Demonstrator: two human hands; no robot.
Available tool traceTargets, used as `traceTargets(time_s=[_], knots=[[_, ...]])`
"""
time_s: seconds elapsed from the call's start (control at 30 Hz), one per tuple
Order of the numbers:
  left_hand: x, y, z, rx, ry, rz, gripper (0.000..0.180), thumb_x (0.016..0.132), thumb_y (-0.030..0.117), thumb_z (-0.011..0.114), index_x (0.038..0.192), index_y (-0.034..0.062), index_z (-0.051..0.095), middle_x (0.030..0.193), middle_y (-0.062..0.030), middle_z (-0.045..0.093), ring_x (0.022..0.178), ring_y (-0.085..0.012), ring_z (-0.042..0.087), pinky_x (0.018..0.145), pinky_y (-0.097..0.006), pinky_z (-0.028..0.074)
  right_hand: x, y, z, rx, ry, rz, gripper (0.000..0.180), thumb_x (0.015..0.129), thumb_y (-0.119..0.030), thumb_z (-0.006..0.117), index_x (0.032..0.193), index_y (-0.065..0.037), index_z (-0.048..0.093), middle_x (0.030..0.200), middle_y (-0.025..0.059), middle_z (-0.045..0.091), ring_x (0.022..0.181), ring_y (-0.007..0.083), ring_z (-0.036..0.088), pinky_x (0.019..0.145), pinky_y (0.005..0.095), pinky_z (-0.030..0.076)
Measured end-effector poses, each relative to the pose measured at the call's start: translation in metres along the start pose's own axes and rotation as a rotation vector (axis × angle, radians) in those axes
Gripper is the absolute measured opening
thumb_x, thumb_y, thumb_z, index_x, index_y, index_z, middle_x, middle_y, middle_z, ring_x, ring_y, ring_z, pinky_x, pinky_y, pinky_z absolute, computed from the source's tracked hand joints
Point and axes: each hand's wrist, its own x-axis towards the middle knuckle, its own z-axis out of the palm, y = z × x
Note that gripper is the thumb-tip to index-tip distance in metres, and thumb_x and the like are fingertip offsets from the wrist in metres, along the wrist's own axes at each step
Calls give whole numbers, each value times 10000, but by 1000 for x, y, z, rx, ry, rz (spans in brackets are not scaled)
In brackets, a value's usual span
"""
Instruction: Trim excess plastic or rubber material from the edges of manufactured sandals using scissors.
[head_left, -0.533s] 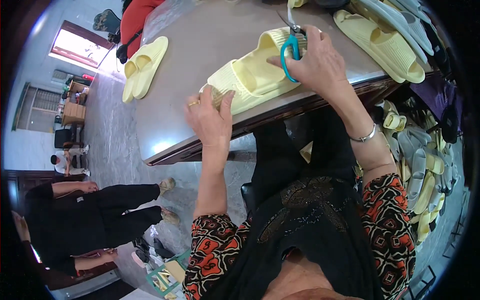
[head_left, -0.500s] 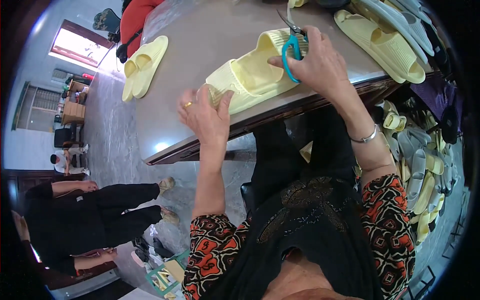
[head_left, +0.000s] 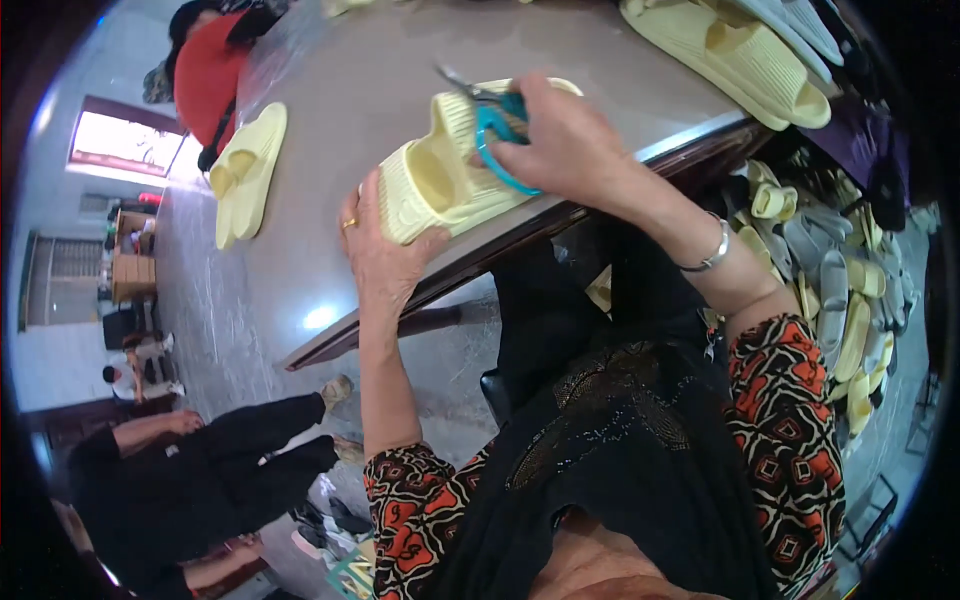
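Observation:
A pair of pale yellow ribbed slippers point(head_left: 437, 180), nested close together, lies near the table's front edge. My left hand point(head_left: 385, 245) is closed round their left end, with the thumb on the near side and the fingers on the far side. Over their right part is my right hand point(head_left: 570, 140), gripping scissors point(head_left: 490, 115) with teal handles. The blades point up and to the left, blurred by motion. My right hand hides part of the slippers, and I cannot tell whether it also touches them.
Another yellow slipper pair point(head_left: 250, 175) rests on the table point(head_left: 330, 220) at the left. More slippers point(head_left: 735, 60) crowd the far right, and a heap point(head_left: 835, 290) lies below. A person in black point(head_left: 190, 470) stands at the lower left; someone in red point(head_left: 210, 75) is beyond the table.
My left hand has closed round the slippers' left end, where it was blurred beside it. The slippers and both hands appear farther left, and the whole view has shifted. The scissors stay in my right hand.

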Motion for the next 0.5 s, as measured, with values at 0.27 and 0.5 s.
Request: traceTargets(time_s=[0.27, 0.5], knots=[[0, 1, -5, 15, 24, -78, 938, 515, 269, 823, 1318, 49, 393, 1244, -195, 462, 1193, -365, 381, 1019, -458, 311, -16, 0, 6, 122, 193, -152, 466, 775, -240, 663, 1103, 42, 492, 907, 249, 613, 818, 371, 636, 703, 414, 519], [2, -3, 5, -59, 33, -149, 950, 529, 254, 825, 1341, 53, 375, 1267, -190, 444, 1200, -355, 378, 1026, -446, 305, -22, 62, -38, 192, 578, -147, 395, 814, -73, 621, 1171, 39, 493, 911, 183, 649, 897, 223, 662, 739, 315, 529]])
